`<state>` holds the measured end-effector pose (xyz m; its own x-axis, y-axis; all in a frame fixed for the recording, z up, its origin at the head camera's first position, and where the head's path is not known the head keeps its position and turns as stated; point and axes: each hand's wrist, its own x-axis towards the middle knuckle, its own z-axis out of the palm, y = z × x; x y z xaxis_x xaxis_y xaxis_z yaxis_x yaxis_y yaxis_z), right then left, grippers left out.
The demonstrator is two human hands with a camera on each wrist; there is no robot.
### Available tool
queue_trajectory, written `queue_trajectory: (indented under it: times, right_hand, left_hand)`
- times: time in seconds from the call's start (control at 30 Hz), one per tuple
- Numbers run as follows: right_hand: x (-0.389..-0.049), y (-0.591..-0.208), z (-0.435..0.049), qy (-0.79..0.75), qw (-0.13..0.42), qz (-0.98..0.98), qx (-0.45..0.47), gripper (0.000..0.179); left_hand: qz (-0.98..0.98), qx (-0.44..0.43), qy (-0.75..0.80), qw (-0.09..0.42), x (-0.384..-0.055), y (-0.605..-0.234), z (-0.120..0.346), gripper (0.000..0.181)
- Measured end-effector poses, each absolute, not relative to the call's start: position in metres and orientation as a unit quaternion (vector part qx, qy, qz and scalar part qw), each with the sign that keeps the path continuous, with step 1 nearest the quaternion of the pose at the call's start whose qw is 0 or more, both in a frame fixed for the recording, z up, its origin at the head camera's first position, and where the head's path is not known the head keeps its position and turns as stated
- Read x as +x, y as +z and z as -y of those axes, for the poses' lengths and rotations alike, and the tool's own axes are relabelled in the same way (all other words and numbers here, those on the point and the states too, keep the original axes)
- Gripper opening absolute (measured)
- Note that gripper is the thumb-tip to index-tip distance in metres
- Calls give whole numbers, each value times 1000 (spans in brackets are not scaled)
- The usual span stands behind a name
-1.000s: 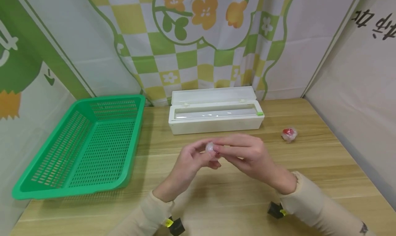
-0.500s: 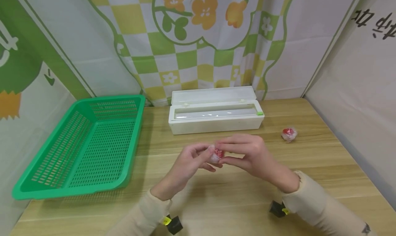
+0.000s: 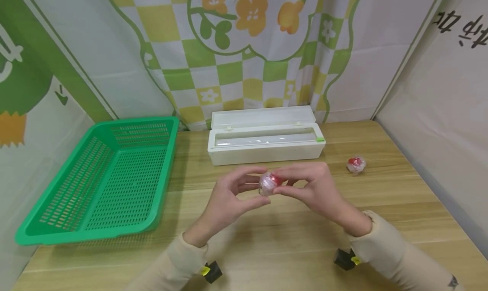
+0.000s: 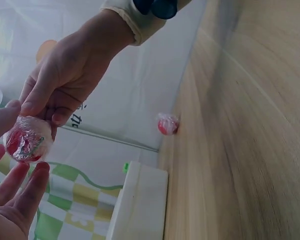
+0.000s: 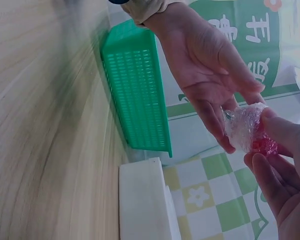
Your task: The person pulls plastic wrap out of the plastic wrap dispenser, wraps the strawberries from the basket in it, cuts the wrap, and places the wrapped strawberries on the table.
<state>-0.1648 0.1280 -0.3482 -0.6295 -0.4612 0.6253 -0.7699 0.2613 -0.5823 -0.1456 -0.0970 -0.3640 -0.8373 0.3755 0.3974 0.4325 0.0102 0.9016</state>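
Note:
Between both hands, above the wooden table, is a small round red thing wrapped in crinkled clear plastic film (image 3: 269, 184). My right hand (image 3: 314, 188) pinches it between thumb and fingers from the right. Around its left side my left hand (image 3: 228, 197) is spread, thumb apart from the film and fingers close behind it. In the right wrist view, whitish bunched film (image 5: 241, 126) covers the side facing the left palm. The left wrist view shows red (image 4: 27, 142) through the film, with left fingertips right at its edge. What exactly is inside is hard to tell.
A similar wrapped red ball (image 3: 356, 165) lies on the table at the right. Behind the hands stands a long white cling film box (image 3: 267, 154), lid raised, a roll inside. A green plastic basket (image 3: 162, 193) stands at the left. Curtains and cloth walls enclose the table.
The left thumb and fingers have come off the wrapped ball and spread apart. The right hand has kept its pinch while the ball turned, showing more whitish film to the left.

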Motion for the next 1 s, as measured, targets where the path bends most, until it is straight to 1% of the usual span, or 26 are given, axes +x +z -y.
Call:
queue_trajectory:
  times: [0.13, 0.23, 0.37, 0.63, 0.9, 1.0]
  right_hand:
    - [-162, -347, -127, 474, 147, 788, 364, 28]
    - [-159, -348, -125, 474, 142, 796, 348, 28]
    - [-156, -349, -123, 471, 138, 807, 328, 29]
    - [-157, -350, -124, 498, 129, 797, 315, 31]
    - [-154, -353, -121, 500, 172, 786, 319, 28]
    - [-153, -353, -120, 503, 180, 784, 315, 27]
  left_hand:
    - [711, -300, -634, 59, -145, -366, 94, 53]
    - [716, -301, -623, 94, -145, -369, 91, 45]
    - [721, -294, -615, 122, -144, -371, 89, 36]
    - [714, -302, -619, 128, -143, -369, 88, 34]
    - [712, -301, -620, 136, -143, -367, 88, 34]
    - [715, -298, -618, 140, -143, -367, 87, 34]
